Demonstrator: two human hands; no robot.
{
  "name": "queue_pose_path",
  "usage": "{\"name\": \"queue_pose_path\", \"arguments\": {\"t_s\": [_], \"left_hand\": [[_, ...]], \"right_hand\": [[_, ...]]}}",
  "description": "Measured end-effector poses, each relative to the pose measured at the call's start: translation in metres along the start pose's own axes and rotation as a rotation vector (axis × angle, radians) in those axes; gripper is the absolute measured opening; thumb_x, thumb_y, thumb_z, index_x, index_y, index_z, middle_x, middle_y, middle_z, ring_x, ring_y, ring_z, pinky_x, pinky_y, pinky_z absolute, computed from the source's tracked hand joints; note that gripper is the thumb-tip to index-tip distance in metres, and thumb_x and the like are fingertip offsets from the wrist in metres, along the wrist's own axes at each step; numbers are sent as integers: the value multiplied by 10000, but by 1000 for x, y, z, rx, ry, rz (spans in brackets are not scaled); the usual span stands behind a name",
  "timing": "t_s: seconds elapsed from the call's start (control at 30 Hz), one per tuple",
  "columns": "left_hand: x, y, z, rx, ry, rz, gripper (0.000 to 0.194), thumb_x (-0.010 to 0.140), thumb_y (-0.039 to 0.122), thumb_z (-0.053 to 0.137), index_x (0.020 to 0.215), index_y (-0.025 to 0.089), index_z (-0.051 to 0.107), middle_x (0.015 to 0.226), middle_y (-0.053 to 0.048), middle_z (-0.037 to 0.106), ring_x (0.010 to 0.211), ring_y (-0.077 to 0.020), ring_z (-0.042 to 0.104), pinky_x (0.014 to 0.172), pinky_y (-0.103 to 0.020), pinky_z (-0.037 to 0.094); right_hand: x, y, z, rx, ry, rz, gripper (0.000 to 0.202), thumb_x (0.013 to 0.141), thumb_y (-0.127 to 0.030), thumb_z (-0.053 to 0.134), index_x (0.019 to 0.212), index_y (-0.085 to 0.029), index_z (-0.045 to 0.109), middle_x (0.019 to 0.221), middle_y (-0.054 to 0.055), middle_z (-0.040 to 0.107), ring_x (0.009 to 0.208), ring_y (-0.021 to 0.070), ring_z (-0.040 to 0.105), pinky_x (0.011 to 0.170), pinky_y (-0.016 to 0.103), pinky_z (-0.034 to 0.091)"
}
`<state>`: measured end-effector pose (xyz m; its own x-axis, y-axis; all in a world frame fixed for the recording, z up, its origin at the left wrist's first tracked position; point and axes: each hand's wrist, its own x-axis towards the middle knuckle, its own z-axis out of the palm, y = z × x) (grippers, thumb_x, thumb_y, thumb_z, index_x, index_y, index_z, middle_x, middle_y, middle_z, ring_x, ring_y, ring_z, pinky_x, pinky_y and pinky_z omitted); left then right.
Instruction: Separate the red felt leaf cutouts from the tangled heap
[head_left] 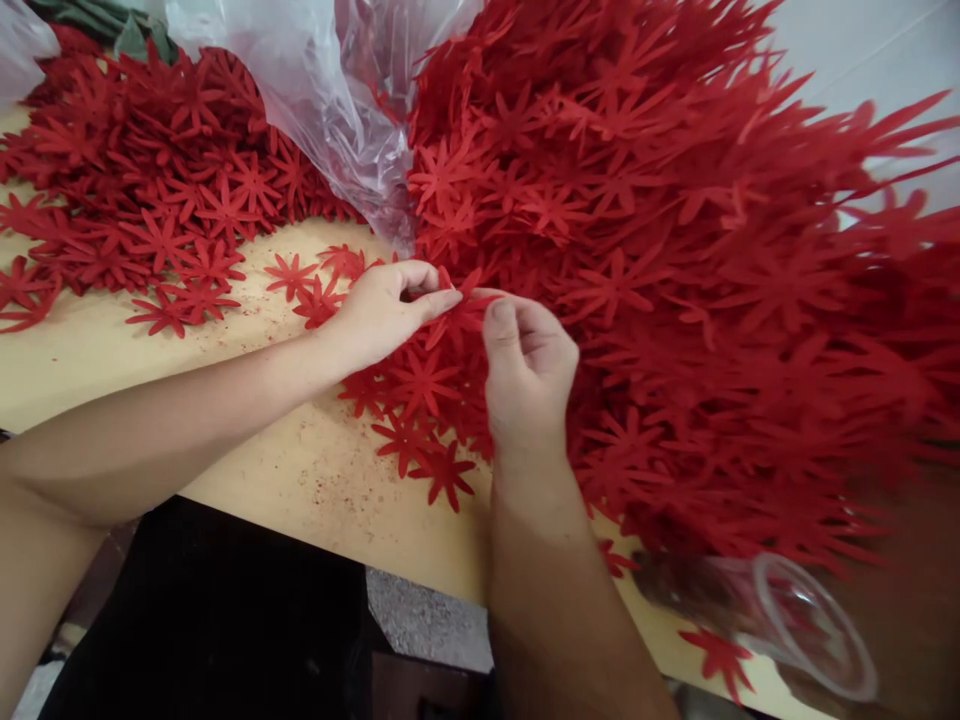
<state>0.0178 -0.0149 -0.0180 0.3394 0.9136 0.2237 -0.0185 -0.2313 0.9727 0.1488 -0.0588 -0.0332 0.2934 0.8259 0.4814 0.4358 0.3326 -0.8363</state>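
Observation:
My left hand (390, 305) pinches a red star-shaped flower piece (463, 305) between thumb and fingers, over the front of a big red heap. Close on its right, my right hand (529, 355) is closed, thumb against fingers, at the right tip of that same piece. Both hands are nearly touching. Beneath them, loose red flower pieces (424, 380) lie in a layer on the pale table (330, 490). The large heap of red flowers (660, 250) rises to the right of my hands.
A second red pile (172, 170) spreads at the back left. Between the piles hangs a clear plastic bag (330, 100). Green pieces (131, 30) lie at the far upper left. A transparent plastic cup (814, 625) lies on its side at the lower right. Red crumbs dot the tabletop.

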Motion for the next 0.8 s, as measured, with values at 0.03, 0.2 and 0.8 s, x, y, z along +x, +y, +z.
{"name": "queue_pose_path", "arguments": {"t_s": [0.03,0.2,0.8], "left_hand": [[-1,-1,1,-4,-6,10,124,767,152,576,663,147,509,621,44,490,619,-60,451,655,-241,382],[0,-5,1,-28,39,31,81,782,170,555,725,154,501,692,32,528,664,-62,472,702,-243,403],[-5,2,4,-77,-51,55,171,751,318,621,800,161,574,842,-10,618,802,-93,532,791,-259,431]], "right_hand": [[-2,-2,2,39,-53,20,325,752,-501,567,843,-194,617,846,43,638,825,161,603,831,390,486],[-2,-3,6,103,-90,62,293,720,-478,619,697,-189,573,649,-14,581,599,97,522,596,267,462],[0,-3,3,5,-9,53,470,787,-579,472,541,-205,328,535,-52,294,502,72,275,489,248,290]]}}
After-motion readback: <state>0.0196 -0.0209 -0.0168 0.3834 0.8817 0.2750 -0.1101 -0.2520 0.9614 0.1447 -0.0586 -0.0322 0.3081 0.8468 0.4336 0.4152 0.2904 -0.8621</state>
